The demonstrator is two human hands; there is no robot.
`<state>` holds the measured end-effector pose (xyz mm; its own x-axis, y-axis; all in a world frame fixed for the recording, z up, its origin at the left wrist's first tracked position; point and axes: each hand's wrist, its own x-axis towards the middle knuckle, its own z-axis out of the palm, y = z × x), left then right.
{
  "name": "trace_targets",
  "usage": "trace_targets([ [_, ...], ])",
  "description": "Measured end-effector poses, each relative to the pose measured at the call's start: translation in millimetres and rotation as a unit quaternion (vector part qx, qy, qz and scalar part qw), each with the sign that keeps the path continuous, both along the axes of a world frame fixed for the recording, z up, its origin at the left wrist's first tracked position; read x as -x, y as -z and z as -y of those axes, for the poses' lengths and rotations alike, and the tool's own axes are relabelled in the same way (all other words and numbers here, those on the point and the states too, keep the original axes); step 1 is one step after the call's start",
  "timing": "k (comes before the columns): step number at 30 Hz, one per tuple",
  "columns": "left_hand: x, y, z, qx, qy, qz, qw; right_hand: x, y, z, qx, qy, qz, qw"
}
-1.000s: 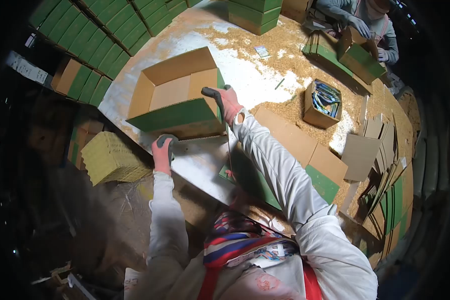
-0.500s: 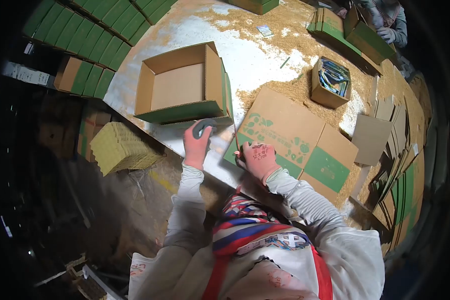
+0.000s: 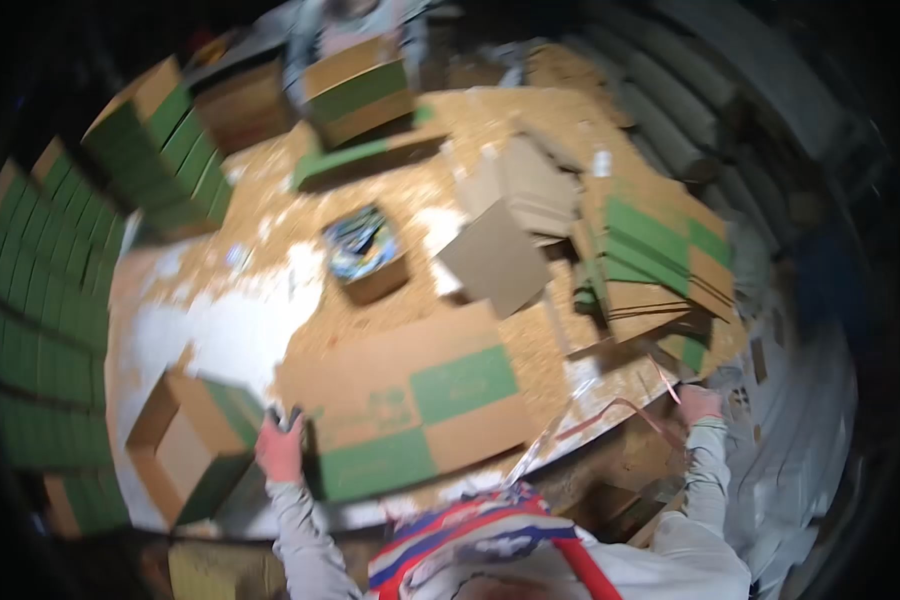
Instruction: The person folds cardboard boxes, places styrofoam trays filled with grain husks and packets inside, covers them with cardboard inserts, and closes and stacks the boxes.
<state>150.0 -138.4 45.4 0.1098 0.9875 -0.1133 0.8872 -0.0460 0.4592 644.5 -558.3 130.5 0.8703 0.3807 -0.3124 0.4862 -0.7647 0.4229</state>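
My left hand [image 3: 280, 447], in a pink glove with dark fingertips, is between the open cardboard box [image 3: 182, 440] and a flat printed carton [image 3: 410, 400]. Its thumb and fingers are apart, with nothing seen in them. Far to the right, at the table's front edge, is my right hand [image 3: 701, 403], also in a pink glove. Its fingers look closed on a thin red strip [image 3: 625, 405], though blur hides the exact grip. The open box sits on the table at the left, its inside showing.
A small carton of shiny packets [image 3: 362, 245] stands mid-table. Grey cardboard sheets [image 3: 500, 255] and folded green-brown cartons [image 3: 650, 245] lie at the right. Green boxes [image 3: 50, 310] are stacked at the left. Across the table, a person [image 3: 355, 25] is behind another box [image 3: 358, 95].
The view has swung right. My right hand has moved from the flat carton to the far right. My left hand is now at the gap between the open box and the flat carton.
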Motion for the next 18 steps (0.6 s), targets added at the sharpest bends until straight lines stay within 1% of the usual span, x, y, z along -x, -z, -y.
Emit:
trace_targets([
  [1,-15.3,-9.0,-13.6,0.041,-0.005,-0.010,0.999,49.7,-45.3,-58.4,-0.044,-0.058,-0.040,0.997],
  [2,-16.4,14.2,-25.2,0.011,-0.013,-0.045,0.999,73.0,-42.7,-98.1,-0.226,-0.183,-0.014,0.957],
  [3,0.6,59.7,-47.8,0.041,0.017,-0.025,0.999,88.4,-18.5,-142.4,-0.375,-0.262,-0.020,0.889],
  [4,6.2,74.2,-63.1,0.125,0.006,0.024,0.992,111.5,5.0,-189.5,-0.482,-0.263,-0.110,0.828],
  [5,14.4,95.8,-68.1,0.073,-0.040,0.040,0.996,131.2,23.7,-234.1,-0.493,-0.308,-0.097,0.808],
  [6,15.5,102.5,-70.9,0.057,-0.036,0.031,0.997,147.4,37.0,-277.2,-0.426,-0.333,-0.129,0.831],
  [7,15.6,99.1,-69.0,0.043,-0.041,0.020,0.998,160.6,68.4,-311.1,-0.418,-0.366,-0.100,0.825],
  [8,12.1,84.4,-70.8,0.034,-0.044,0.063,0.996,170.4,98.0,-334.0,-0.411,-0.398,-0.073,0.817],
  [9,8.7,68.7,-69.9,0.027,-0.045,0.105,0.993,173.9,113.7,-338.1,-0.412,-0.409,-0.087,0.809],
  [11,7.4,32.7,-70.3,0.009,-0.036,0.190,0.981,182.5,130.5,-346.0,-0.420,-0.427,-0.108,0.793],
  [12,9.8,15.6,-51.7,0.014,-0.036,0.229,0.973,181.6,128.9,-344.6,-0.411,-0.428,-0.109,0.797],
  [13,13.8,-3.7,-26.9,0.021,-0.039,0.268,0.962,177.7,117.5,-340.9,-0.416,-0.440,-0.098,0.790],
  [14,-8.9,-73.3,10.0,0.056,-0.085,0.351,0.931,172.8,95.9,-342.9,-0.424,-0.452,-0.087,0.780],
  [15,-26.7,-135.7,36.8,0.086,-0.133,0.431,0.888,166.3,68.1,-346.1,-0.433,-0.468,-0.076,0.767],
  [17,14.3,-128.7,41.3,0.045,-0.020,0.531,0.846,153.2,-50.6,-321.7,-0.518,-0.511,-0.045,0.684],
  [18,39.4,-115.1,33.2,0.085,-0.058,0.546,0.832,151.4,-83.5,-311.1,-0.517,-0.561,-0.035,0.646],
])
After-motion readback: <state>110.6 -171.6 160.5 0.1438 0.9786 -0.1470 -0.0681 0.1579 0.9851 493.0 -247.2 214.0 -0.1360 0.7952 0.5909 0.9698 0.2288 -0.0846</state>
